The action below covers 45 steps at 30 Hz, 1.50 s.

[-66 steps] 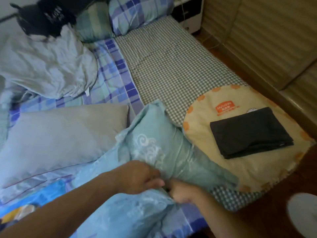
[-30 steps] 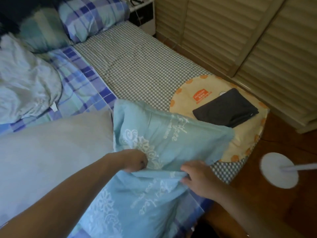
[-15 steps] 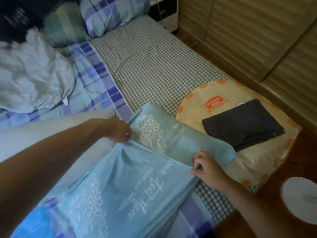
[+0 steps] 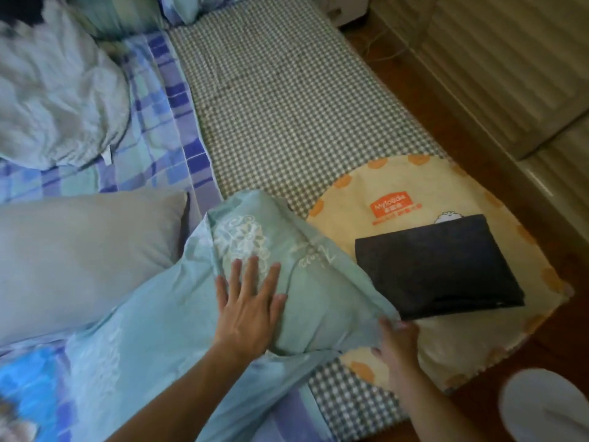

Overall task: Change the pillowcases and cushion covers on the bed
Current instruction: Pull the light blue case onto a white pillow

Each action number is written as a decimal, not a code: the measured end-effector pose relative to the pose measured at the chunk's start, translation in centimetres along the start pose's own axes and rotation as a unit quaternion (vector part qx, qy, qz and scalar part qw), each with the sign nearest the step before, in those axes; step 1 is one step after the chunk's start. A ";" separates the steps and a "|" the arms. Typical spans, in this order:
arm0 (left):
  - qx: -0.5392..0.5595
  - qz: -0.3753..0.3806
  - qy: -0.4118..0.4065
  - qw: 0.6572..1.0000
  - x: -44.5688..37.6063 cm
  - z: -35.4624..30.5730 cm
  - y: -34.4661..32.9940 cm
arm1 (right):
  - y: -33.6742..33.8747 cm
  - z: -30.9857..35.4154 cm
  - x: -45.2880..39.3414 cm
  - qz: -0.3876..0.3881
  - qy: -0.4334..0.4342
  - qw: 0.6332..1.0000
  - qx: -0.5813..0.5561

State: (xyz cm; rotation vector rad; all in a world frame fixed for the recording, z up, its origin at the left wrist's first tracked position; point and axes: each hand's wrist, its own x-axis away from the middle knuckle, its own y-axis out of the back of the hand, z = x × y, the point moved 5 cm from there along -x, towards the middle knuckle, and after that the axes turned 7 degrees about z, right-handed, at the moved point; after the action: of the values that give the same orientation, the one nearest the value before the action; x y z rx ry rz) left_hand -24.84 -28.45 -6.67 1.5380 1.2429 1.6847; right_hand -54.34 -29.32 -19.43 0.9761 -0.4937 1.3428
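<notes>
Left hand (image 4: pixel 247 309) presses flat, fingers straight, on the pale teal embroidered pillowcase (image 4: pixel 287 282); right hand (image 4: pixel 393 341) grips its edge; the folded dark grey cloth (image 4: pixel 436 266) nearby could get dragged floorward.

orange patch (image 4: pixel 388 208) on the round yellow cushion (image 4: pixel 357 193), at 2 o'clock: white word, looks like "Mylodie"
teal pillowcase (image 4: pixel 306 301): curly white writing, too blurry to read

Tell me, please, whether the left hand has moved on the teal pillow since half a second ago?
Yes. The left hand left the teal pillow's edge beside the grey pillow and now lies flat mid-pillow, nearer the dark folded cloth.
</notes>
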 end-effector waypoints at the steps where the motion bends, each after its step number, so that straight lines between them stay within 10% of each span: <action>1: -0.009 0.005 -0.012 1.000 0.0 -0.6 0.0 | -0.6 -0.1 -0.4 0.032 -0.037 0.995 -0.089; 10: -0.063 0.206 0.033 0.976 -4.1 -1.3 -2.0 | 6.7 -6.6 2.5 -0.101 -0.106 0.988 0.059; 14: -0.055 0.134 0.051 0.988 -2.9 -3.3 -0.6 | 4.2 3.7 5.2 -0.128 0.104 0.953 0.253; 18: 0.052 -0.002 0.159 0.986 3.6 -3.2 0.4 | -2.4 9.7 9.3 0.037 0.379 0.881 0.282; 23: 0.281 0.048 0.329 0.900 10.2 -0.2 -2.1 | -9.2 9.9 11.4 0.233 0.507 0.689 0.464; 27: 0.414 -0.125 0.270 0.860 12.9 -0.7 0.7 | -14.4 13.1 12.6 0.308 0.506 0.660 0.461; 30: 0.340 -0.050 0.131 0.930 14.0 -2.0 1.0 | -18.3 12.0 13.8 0.404 0.402 0.640 0.516; 33: 0.220 -0.030 0.042 0.974 11.1 0.9 2.1 | -19.1 9.4 14.5 0.459 0.328 0.685 0.461; 37: 0.059 -0.116 -0.178 0.975 3.1 3.4 6.3 | -16.9 8.8 12.7 0.333 0.326 0.825 0.321; 40: -0.205 0.098 -0.271 0.935 -3.5 3.4 5.4 | -15.0 7.0 13.2 0.241 0.263 0.891 0.282; 45: -0.338 0.267 -0.169 0.886 -8.1 8.2 8.0 | -13.2 4.2 15.0 0.180 0.210 0.907 0.317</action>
State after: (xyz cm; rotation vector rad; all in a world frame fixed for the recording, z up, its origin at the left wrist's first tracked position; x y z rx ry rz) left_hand -13.77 -36.71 -3.97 1.6748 -0.0008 1.7807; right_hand -37.75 -23.21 -9.28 1.0972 0.1254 2.0608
